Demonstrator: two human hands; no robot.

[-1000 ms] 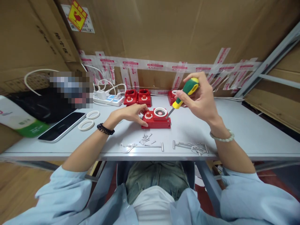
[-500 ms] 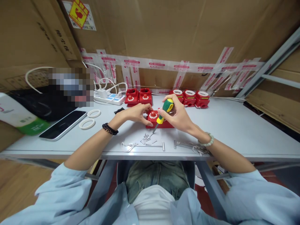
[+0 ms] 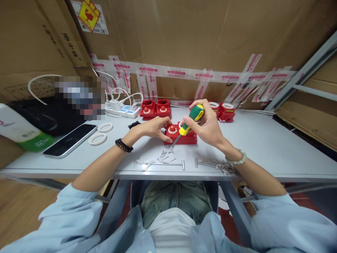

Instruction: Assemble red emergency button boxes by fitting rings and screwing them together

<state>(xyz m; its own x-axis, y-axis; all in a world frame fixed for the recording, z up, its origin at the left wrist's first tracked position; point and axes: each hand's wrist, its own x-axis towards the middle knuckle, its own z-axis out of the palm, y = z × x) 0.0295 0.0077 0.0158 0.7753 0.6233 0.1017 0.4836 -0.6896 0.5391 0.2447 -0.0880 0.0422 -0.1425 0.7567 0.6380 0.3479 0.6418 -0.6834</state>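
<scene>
My right hand [image 3: 207,126] is wrapped round the green and yellow handle of a screwdriver [image 3: 194,117]. Its shaft slants down to the left, and a small screw [image 3: 170,151] is at the tip, just off the table surface as far as I can tell. With thumb and fingers, my left hand [image 3: 155,127] grips the left end of a red box [image 3: 184,140] that has a red dome in a white ring on top. Part of the box's right half is hidden behind the screwdriver and right hand. Several loose screws [image 3: 163,156] lie in front of the box.
Metal T-shaped rods [image 3: 168,163] with cords lie along the table's front edge. Red boxes [image 3: 156,109] stand behind, with others [image 3: 226,112] at back right. A phone [image 3: 70,141], white rings [image 3: 98,138] and a power strip [image 3: 123,110] are on the left.
My right hand and the screwdriver have shifted to the right and slightly down, with the tip still low near the screws. The left hand keeps its hold on the red box.
</scene>
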